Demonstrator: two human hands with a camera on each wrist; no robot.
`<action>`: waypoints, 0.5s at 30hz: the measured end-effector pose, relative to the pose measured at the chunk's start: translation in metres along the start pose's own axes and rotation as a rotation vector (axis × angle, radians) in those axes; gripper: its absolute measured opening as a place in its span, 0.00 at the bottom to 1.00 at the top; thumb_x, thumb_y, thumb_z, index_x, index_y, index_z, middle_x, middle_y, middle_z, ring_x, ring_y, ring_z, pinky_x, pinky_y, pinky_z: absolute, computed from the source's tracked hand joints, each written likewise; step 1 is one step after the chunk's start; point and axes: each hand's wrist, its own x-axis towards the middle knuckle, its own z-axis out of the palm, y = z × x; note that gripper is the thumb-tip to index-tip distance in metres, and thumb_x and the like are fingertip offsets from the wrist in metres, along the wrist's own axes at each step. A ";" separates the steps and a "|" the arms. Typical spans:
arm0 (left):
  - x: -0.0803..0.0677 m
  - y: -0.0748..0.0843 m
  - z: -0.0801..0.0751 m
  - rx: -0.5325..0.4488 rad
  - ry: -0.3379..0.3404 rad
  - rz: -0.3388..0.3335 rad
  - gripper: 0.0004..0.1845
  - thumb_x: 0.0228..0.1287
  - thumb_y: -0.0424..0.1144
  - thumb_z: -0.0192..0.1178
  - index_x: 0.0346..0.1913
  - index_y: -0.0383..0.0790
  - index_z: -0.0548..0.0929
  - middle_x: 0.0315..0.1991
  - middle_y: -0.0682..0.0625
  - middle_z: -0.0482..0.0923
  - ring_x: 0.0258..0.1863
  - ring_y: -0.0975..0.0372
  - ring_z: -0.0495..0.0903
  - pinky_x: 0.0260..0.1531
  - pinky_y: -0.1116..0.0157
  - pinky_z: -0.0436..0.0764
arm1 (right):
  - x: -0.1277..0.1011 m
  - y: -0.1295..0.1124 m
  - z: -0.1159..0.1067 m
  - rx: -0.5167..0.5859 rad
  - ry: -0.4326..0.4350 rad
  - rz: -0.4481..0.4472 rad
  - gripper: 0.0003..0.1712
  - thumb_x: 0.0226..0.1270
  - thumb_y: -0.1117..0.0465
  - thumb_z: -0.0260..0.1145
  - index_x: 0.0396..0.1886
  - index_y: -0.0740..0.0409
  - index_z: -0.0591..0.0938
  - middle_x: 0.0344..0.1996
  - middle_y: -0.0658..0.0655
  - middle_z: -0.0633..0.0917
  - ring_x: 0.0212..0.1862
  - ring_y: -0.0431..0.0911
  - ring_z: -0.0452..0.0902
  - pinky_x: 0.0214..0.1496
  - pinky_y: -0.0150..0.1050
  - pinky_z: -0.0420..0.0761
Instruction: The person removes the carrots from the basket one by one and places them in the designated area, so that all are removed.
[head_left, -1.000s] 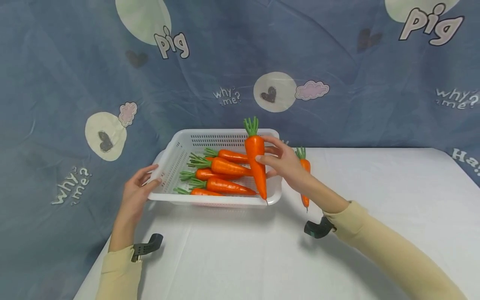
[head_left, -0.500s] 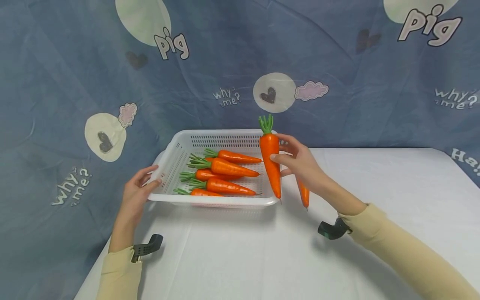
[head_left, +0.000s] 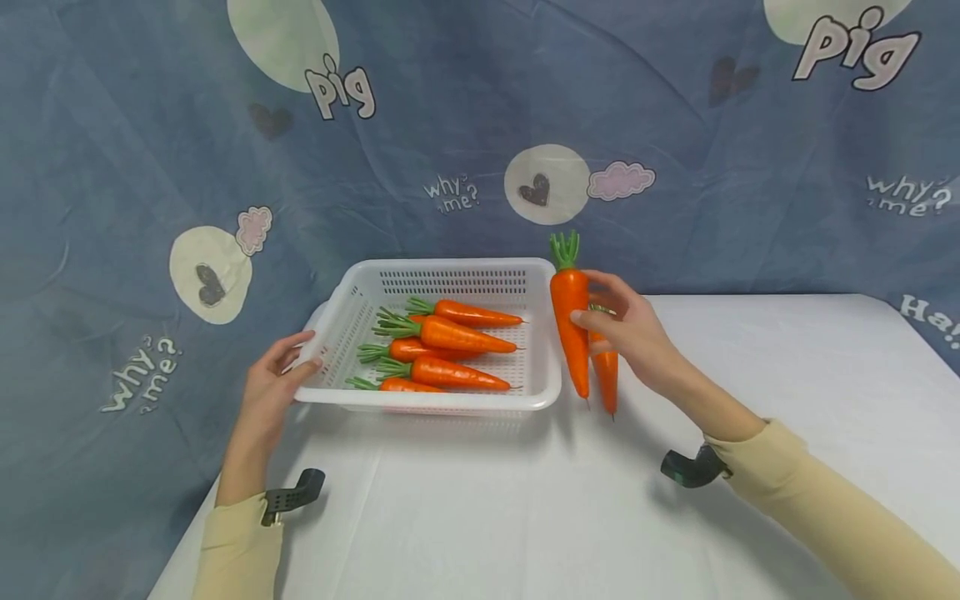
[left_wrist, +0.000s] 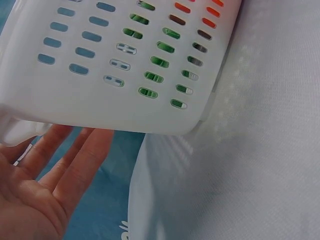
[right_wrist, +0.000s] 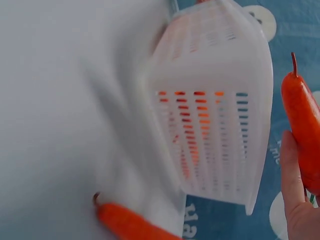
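Observation:
A white plastic basket (head_left: 442, 401) with slotted walls sits on the table, several orange carrots (head_left: 459, 372) with green tops lying inside it. My left hand (head_left: 272, 392) grips its left rim, thumb above and fingers beneath; in the left wrist view those fingers (left_wrist: 82, 157) reach under the basket's edge. Just beyond the basket's right side, my right hand (head_left: 633, 333) holds a single carrot (head_left: 572, 333) upright, its leafy end up and tip down. Another carrot (head_left: 606, 379) lies on the table behind it, partly hidden by the right hand.
A white cloth (head_left: 480, 508) covers the table. Behind it hangs a blue printed curtain (head_left: 420, 125), which also runs down past the table's left edge. Each wrist wears a dark camera mount (head_left: 296, 492).
My right hand has carried the carrot to the right, from over the basket to outside its right wall. The left hand has stayed at the rim.

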 end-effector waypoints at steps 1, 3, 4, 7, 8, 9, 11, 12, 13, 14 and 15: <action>0.000 0.000 0.000 0.001 -0.002 0.003 0.27 0.64 0.44 0.66 0.66 0.55 0.75 0.57 0.49 0.76 0.48 0.61 0.76 0.34 0.66 0.78 | -0.001 0.001 -0.002 0.003 0.002 0.000 0.35 0.68 0.57 0.65 0.73 0.50 0.64 0.64 0.61 0.72 0.57 0.57 0.76 0.43 0.43 0.83; -0.002 0.003 0.001 0.017 -0.003 0.000 0.27 0.65 0.43 0.65 0.67 0.55 0.75 0.58 0.49 0.75 0.49 0.61 0.76 0.35 0.67 0.78 | -0.003 0.003 -0.006 0.007 0.005 0.004 0.35 0.68 0.58 0.65 0.73 0.50 0.64 0.64 0.61 0.72 0.58 0.57 0.75 0.43 0.43 0.82; -0.004 0.007 0.002 0.021 -0.001 -0.002 0.27 0.65 0.42 0.64 0.67 0.53 0.74 0.58 0.48 0.75 0.49 0.61 0.76 0.35 0.67 0.79 | -0.004 0.004 -0.008 0.008 0.007 0.007 0.35 0.68 0.58 0.65 0.73 0.51 0.64 0.64 0.61 0.71 0.58 0.57 0.74 0.43 0.43 0.82; -0.009 0.015 0.003 0.031 -0.002 -0.011 0.27 0.67 0.40 0.61 0.69 0.49 0.72 0.58 0.48 0.74 0.49 0.62 0.75 0.36 0.68 0.79 | -0.008 0.007 -0.013 0.006 0.020 0.020 0.36 0.68 0.57 0.66 0.73 0.51 0.63 0.64 0.62 0.71 0.58 0.56 0.74 0.43 0.42 0.83; -0.010 0.017 0.003 0.030 0.000 -0.018 0.27 0.67 0.39 0.60 0.69 0.49 0.71 0.58 0.49 0.74 0.49 0.63 0.75 0.36 0.69 0.79 | -0.009 0.008 -0.015 0.000 0.023 0.025 0.37 0.68 0.56 0.66 0.73 0.51 0.63 0.64 0.63 0.71 0.58 0.56 0.74 0.42 0.42 0.83; -0.010 0.018 0.003 0.028 0.001 -0.022 0.27 0.68 0.38 0.60 0.69 0.48 0.71 0.58 0.50 0.74 0.48 0.63 0.75 0.35 0.69 0.78 | -0.009 0.010 -0.017 -0.003 0.026 0.028 0.37 0.68 0.56 0.66 0.74 0.51 0.63 0.64 0.63 0.71 0.58 0.56 0.74 0.42 0.42 0.83; -0.011 0.020 0.003 0.028 0.001 -0.027 0.28 0.68 0.37 0.60 0.70 0.48 0.71 0.57 0.50 0.74 0.48 0.64 0.75 0.35 0.69 0.78 | -0.011 0.012 -0.021 -0.013 0.028 0.037 0.37 0.68 0.56 0.65 0.74 0.52 0.62 0.64 0.63 0.71 0.58 0.56 0.74 0.42 0.42 0.83; -0.011 0.020 0.003 0.025 0.002 -0.030 0.28 0.68 0.37 0.60 0.70 0.47 0.71 0.57 0.51 0.74 0.47 0.65 0.75 0.34 0.70 0.78 | -0.011 0.014 -0.023 -0.023 0.030 0.041 0.37 0.69 0.56 0.65 0.74 0.52 0.62 0.64 0.63 0.71 0.59 0.55 0.73 0.42 0.42 0.83; -0.011 0.020 0.003 0.025 0.003 -0.031 0.28 0.68 0.37 0.60 0.70 0.47 0.71 0.57 0.51 0.74 0.47 0.65 0.75 0.34 0.70 0.78 | -0.012 0.015 -0.025 -0.030 0.032 0.045 0.37 0.69 0.56 0.65 0.74 0.52 0.62 0.64 0.63 0.71 0.59 0.56 0.73 0.42 0.43 0.83; -0.011 0.020 0.003 0.024 0.004 -0.031 0.28 0.68 0.37 0.60 0.70 0.47 0.71 0.57 0.51 0.74 0.47 0.65 0.75 0.34 0.70 0.78 | -0.012 0.016 -0.027 -0.038 0.035 0.051 0.37 0.69 0.56 0.65 0.74 0.52 0.62 0.64 0.63 0.71 0.59 0.56 0.73 0.42 0.43 0.83; -0.011 0.020 0.003 0.025 0.003 -0.031 0.28 0.68 0.37 0.60 0.70 0.47 0.71 0.57 0.51 0.74 0.47 0.64 0.75 0.34 0.70 0.78 | -0.012 0.018 -0.029 -0.045 0.036 0.057 0.37 0.69 0.56 0.65 0.74 0.52 0.62 0.65 0.63 0.71 0.59 0.56 0.73 0.41 0.43 0.83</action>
